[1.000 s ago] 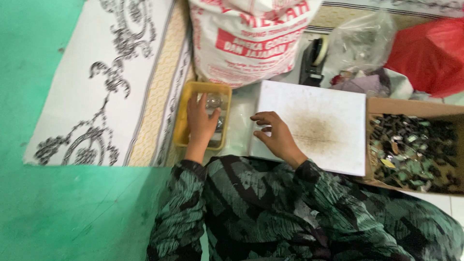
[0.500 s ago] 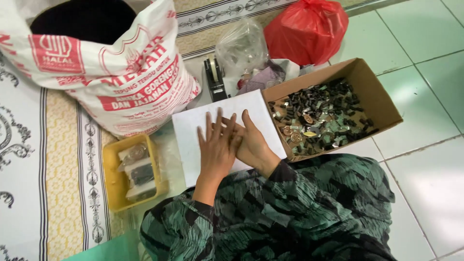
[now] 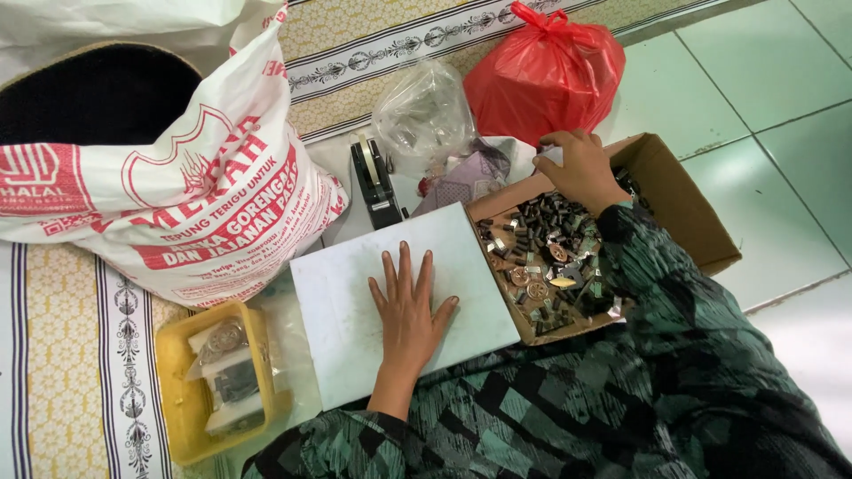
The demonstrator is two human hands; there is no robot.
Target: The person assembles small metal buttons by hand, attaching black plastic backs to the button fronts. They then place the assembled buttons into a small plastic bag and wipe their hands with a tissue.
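My left hand (image 3: 408,310) lies flat, fingers spread, on a white board (image 3: 346,302) on the floor in front of me. My right hand (image 3: 581,168) reaches over the far side of a brown cardboard box (image 3: 683,204) filled with several small dark and metallic parts (image 3: 550,262); its fingers curl around something small and pale at the box's rim, and I cannot make out what it is. A yellow plastic tray (image 3: 182,390) with small bagged parts sits to the left of the board.
A large white sack with red print (image 3: 177,195) stands at the back left. A black tape dispenser (image 3: 374,182), a clear plastic bag (image 3: 424,111) and a red plastic bag (image 3: 546,75) lie behind the board. Patterned mat at left, pale floor tiles at right.
My right hand left the white board and moved to the far edge of the cardboard box. My left hand stayed flat on the board. The view swung right and closer.
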